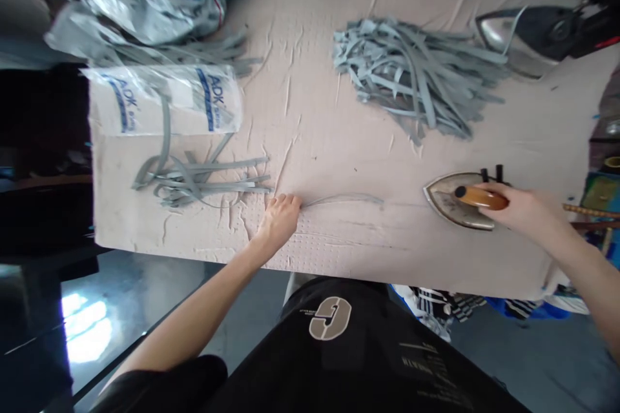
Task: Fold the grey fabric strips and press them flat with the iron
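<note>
My right hand point(520, 206) is wrapped round the wooden handle of a clothes iron point(448, 200), whose metal soleplate rests on the padded table with its tip pointing left. Closed at the middle of the table, my left hand point(281, 216) pinches one end of a thin grey fabric strip point(343, 199). The strip runs right from my fingers and stops short of the iron. Just left of my left hand lies a small loose bunch of grey strips point(194, 181).
A large pile of grey strips point(416, 77) lies at the back. A second iron point(533, 39) is behind it on the right. Plastic bags point(135, 0) and a printed plastic wrapper point(169, 100) cover more strips at the left. The table cover point(339, 148) is wrinkled.
</note>
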The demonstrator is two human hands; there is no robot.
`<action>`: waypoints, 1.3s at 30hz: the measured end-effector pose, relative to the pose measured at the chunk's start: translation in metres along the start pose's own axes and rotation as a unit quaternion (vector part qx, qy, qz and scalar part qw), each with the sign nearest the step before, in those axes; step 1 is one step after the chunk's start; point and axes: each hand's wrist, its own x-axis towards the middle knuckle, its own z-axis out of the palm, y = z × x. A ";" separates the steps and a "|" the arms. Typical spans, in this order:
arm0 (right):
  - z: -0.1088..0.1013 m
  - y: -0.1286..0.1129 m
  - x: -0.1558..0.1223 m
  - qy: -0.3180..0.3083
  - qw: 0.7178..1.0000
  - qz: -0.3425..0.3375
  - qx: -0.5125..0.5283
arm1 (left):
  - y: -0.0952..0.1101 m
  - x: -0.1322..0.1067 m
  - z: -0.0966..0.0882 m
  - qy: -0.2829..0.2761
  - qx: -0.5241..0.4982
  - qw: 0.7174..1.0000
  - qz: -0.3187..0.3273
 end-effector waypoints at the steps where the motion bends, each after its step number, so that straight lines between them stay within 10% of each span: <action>1: -0.008 -0.013 -0.001 0.002 0.999 0.029 -0.035 | 0.003 -0.001 -0.006 0.002 -0.009 1.000 0.000; 7: -0.036 -0.128 -0.033 0.156 0.968 -0.150 0.125 | 0.043 -0.043 -0.067 0.002 -0.312 0.948 -0.056; 11: -0.024 -0.204 -0.041 0.025 0.869 -0.260 0.420 | 0.090 -0.080 -0.112 0.056 -0.426 0.901 -0.061; 15: -0.031 -0.253 -0.040 0.020 0.785 -0.295 0.545 | 0.127 -0.101 -0.137 0.099 -0.486 0.865 -0.074; 30: -0.072 -0.246 -0.075 -0.034 0.638 -0.309 0.704 | 0.157 -0.104 -0.164 0.115 -0.640 0.759 0.039; 39: -0.076 -0.269 -0.099 0.034 0.681 -0.270 0.680 | 0.142 -0.110 -0.176 0.062 -0.645 0.758 0.077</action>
